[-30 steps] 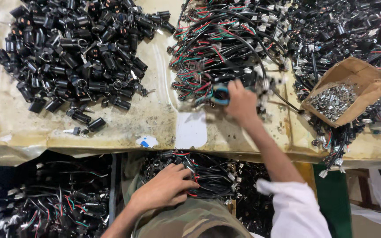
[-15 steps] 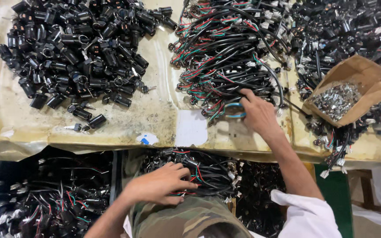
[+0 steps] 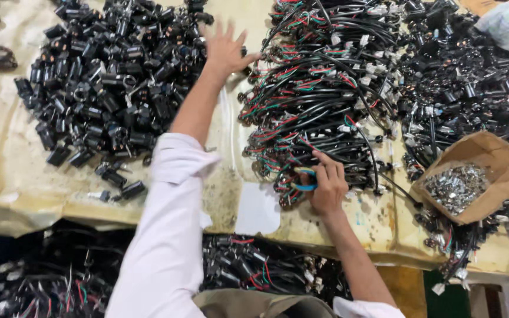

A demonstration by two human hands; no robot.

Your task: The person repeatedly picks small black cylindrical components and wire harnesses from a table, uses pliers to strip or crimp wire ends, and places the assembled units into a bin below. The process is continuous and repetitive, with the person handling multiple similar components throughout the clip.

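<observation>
My left hand [image 3: 225, 50] is stretched far forward over the table, fingers spread and empty, at the right edge of a pile of black cylindrical parts [image 3: 107, 88]. My right hand [image 3: 327, 187] rests at the near edge of a heap of black cable harnesses with red, green and white wires [image 3: 319, 88]. Its fingers are closed on a small blue ring-shaped tool [image 3: 305, 179] pressed against the wires.
A torn cardboard box of small silver metal parts [image 3: 463, 187] sits at the right. More black wired connectors [image 3: 472, 76] fill the far right. A white patch [image 3: 257, 209] is stuck on the worn yellowish table cover [image 3: 19, 171]. Bins of wire harnesses [image 3: 254, 274] lie below the table edge.
My left hand has risen from the bin below the table and reached forward to the black parts pile. My right hand stays at the harness heap with the blue tool.
</observation>
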